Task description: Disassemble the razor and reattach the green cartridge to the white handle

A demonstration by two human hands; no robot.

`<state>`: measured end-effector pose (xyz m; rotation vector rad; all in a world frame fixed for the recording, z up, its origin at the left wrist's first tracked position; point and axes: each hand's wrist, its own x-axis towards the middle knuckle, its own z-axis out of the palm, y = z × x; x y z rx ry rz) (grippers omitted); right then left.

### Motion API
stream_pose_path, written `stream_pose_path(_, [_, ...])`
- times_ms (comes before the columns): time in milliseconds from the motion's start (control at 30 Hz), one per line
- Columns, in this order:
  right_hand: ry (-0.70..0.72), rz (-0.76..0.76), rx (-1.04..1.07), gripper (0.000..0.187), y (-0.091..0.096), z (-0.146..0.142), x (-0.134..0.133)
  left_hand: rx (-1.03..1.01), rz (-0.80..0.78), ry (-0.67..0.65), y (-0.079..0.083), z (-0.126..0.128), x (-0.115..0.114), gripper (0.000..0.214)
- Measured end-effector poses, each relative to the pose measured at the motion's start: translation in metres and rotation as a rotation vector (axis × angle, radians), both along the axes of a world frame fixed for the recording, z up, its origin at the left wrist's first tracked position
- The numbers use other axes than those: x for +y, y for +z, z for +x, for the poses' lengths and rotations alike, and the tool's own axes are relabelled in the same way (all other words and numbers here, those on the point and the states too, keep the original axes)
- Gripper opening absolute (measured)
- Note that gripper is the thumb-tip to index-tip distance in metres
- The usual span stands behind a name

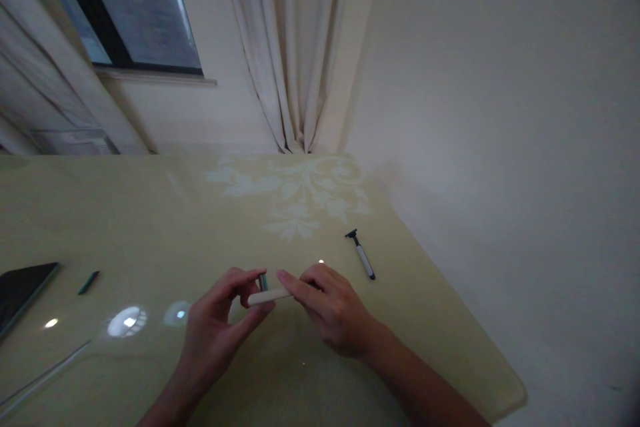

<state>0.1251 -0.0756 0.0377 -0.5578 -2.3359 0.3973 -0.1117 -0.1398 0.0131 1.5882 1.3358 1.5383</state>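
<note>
My left hand [220, 320] is closed, pinching a small teal-and-grey piece [263, 281] that looks like a razor cartridge between the fingers and thumb. A pale, slim stick [270, 295] with a rounded end lies across just under this piece, by my left thumb. My right hand [333, 303] is closed around the stick's other end, which its fingers hide. Whether the stick carries bristles I cannot tell. Beyond my right hand, a razor [363, 257] with a grey handle and dark head lies on the table.
The glossy cream table [150, 227] meets the wall [500, 147] on the right. At the left lie a dark flat object [25, 290], a small dark-green piece [89, 283] and a thin clear rod [50, 370]. Curtains [295, 47] and a window [135, 7] are behind.
</note>
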Motion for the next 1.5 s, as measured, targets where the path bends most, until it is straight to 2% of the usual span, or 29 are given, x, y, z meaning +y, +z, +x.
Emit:
stream_pose_path(133, [-0.077,-0.040,0.013,0.046,-0.001,0.000,0.001,0.000,0.008,-0.020,0.001,0.000,-0.001,0.037])
stream_pose_path(300, [-0.007,0.000,-0.016,0.048,-0.002,-0.001,0.000,0.026,-0.011,-0.008,0.000,0.001,-0.001,0.035])
stream_pose_path(467, [-0.087,-0.067,0.026,0.045,-0.001,0.000,0.001,-0.002,0.007,0.000,0.002,0.002,0.000,0.035])
stream_pose_path(633, [-0.026,-0.103,0.015,0.047,-0.003,0.000,0.001,-0.005,0.001,0.010,0.006,0.002,0.000,0.035])
stream_pose_path(800, [-0.089,-0.143,0.039,0.046,-0.004,0.001,0.002,-0.024,0.029,0.001,0.005,0.002,0.000,0.033])
stream_pose_path(1000, [-0.005,-0.119,0.007,0.047,-0.004,0.000,0.000,0.028,-0.007,0.011,0.004,0.001,-0.001,0.034])
stream_pose_path(1167, [-0.090,-0.154,0.028,0.045,-0.001,0.006,0.009,-0.042,0.038,0.000,0.009,0.004,0.000,0.034])
stream_pose_path(1367, [-0.047,-0.158,0.019,0.045,-0.001,0.004,0.007,-0.032,0.020,-0.012,0.008,0.003,-0.001,0.037])
stream_pose_path(1500, [-0.106,-0.153,0.053,0.044,-0.001,0.004,0.007,-0.042,0.030,-0.008,0.008,0.004,-0.003,0.035])
